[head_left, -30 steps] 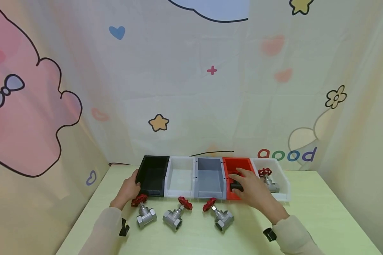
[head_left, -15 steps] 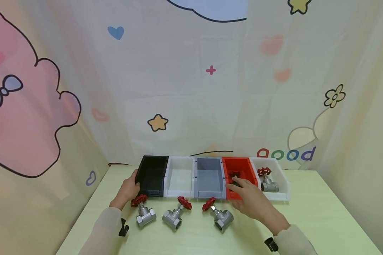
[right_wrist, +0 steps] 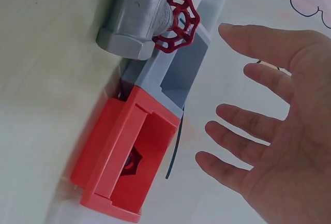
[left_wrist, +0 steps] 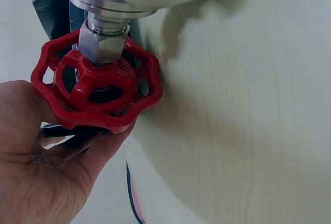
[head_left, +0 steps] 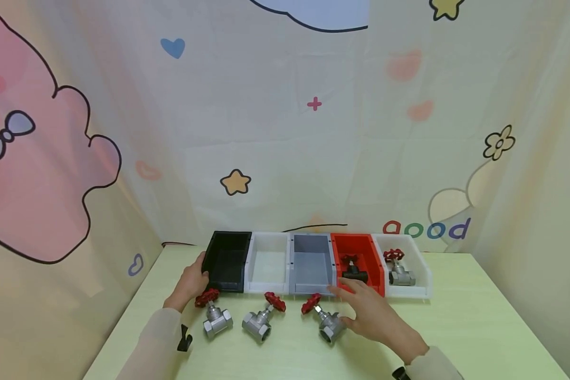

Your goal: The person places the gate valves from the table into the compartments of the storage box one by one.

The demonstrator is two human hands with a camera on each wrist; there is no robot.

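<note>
My left hand point(head_left: 191, 283) holds the left side of the black bin point(head_left: 228, 258); in the left wrist view a red handwheel point(left_wrist: 77, 89) covers part of that grip. My right hand point(head_left: 377, 319), fingers apart and holding nothing, hovers in front of the red bin point(head_left: 372, 269), beside the rightmost silver gate valve point(head_left: 330, 328). A valve with a black body point(head_left: 355, 274) and dark red wheel lies in the red bin. Another silver valve point(head_left: 401, 276) sits in the right white bin point(head_left: 423, 264). Two more, a left valve point(head_left: 217, 321) and a middle valve point(head_left: 256, 326), lie on the table.
Between the black and red bins stand a white bin point(head_left: 269, 264) and a grey bin point(head_left: 312, 264), joined in one row. The pale table point(head_left: 475, 316) ends at a printed curtain point(head_left: 285, 158) behind the bins.
My right hand has let go of the black-bodied valve in the red bin and drawn back toward the rightmost table valve. The left hand has stayed on the black bin.
</note>
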